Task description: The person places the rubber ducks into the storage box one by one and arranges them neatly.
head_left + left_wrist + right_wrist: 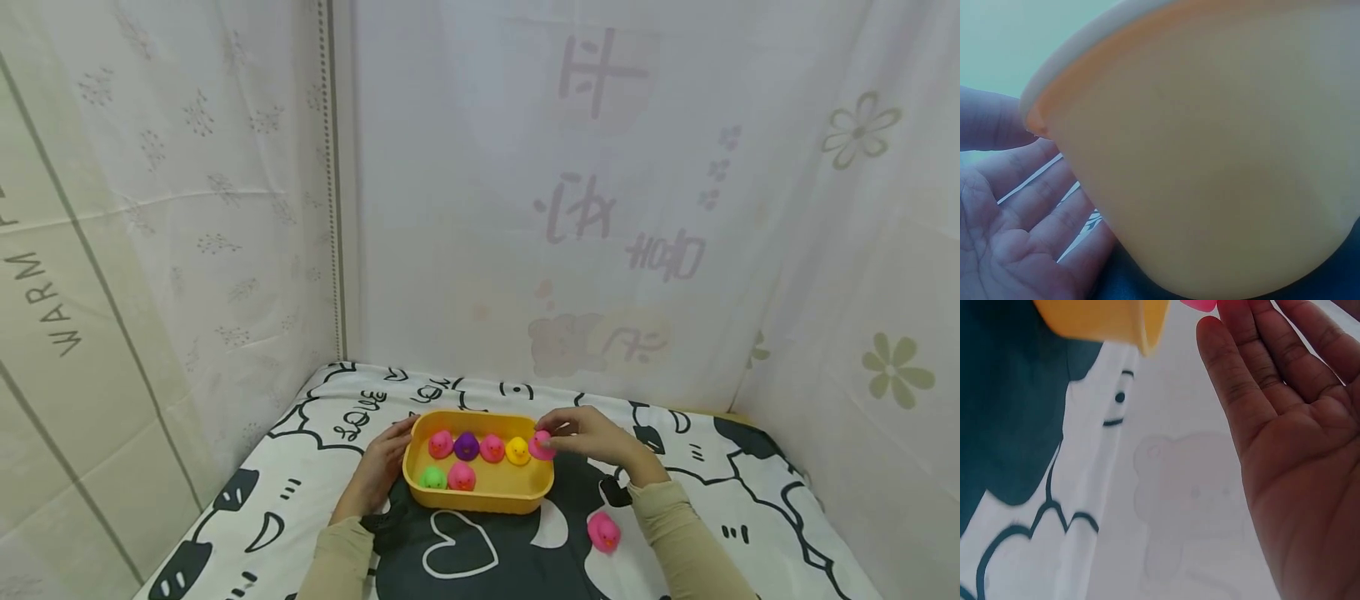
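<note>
A yellow plastic basin (474, 501) sits on the patterned cloth. My left hand (381, 467) rests against its left side; in the left wrist view the fingers lie fairly straight along the outer wall, the thumb (994, 119) at the rim. With thumb and fingertips my right hand (594, 435) pinches a pink rubber duck (541, 446) at the basin's right end. Inside are a row of pink (440, 444), purple (467, 447), pink (492, 448) and yellow ducks (517, 451). Nearer me lie a green duck (432, 477) and a pink duck (461, 477).
Another pink duck (603, 532) lies on the cloth (712, 508), right of the basin and near my right forearm. Pale printed curtains (465, 208) hang behind and on both sides of the surface.
</note>
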The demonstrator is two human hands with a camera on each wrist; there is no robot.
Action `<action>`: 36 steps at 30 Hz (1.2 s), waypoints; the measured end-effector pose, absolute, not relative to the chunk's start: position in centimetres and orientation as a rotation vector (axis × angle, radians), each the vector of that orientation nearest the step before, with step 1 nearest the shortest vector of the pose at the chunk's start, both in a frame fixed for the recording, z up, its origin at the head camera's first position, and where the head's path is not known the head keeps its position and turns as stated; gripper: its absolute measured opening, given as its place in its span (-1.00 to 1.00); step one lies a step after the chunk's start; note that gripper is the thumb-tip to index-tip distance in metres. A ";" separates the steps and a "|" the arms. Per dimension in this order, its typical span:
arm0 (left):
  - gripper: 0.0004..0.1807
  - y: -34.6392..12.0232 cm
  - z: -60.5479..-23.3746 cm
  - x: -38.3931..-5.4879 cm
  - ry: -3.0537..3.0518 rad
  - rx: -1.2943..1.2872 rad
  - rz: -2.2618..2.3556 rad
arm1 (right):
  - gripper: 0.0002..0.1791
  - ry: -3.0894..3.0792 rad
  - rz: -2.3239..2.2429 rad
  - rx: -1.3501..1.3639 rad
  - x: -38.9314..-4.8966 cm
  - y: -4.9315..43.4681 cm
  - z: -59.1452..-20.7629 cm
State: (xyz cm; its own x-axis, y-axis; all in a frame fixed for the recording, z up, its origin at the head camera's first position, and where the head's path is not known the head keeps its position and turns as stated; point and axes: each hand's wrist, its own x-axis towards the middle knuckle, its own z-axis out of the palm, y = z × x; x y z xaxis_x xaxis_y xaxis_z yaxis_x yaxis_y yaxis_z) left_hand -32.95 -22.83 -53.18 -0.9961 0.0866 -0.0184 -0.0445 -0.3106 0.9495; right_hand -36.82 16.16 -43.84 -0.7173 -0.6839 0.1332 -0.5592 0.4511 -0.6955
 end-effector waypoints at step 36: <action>-0.43 -22.6 -53.2 -32.9 1.819 0.043 2.488 | -0.79 2.342 -0.587 -1.348 -37.2 6.8 -45.5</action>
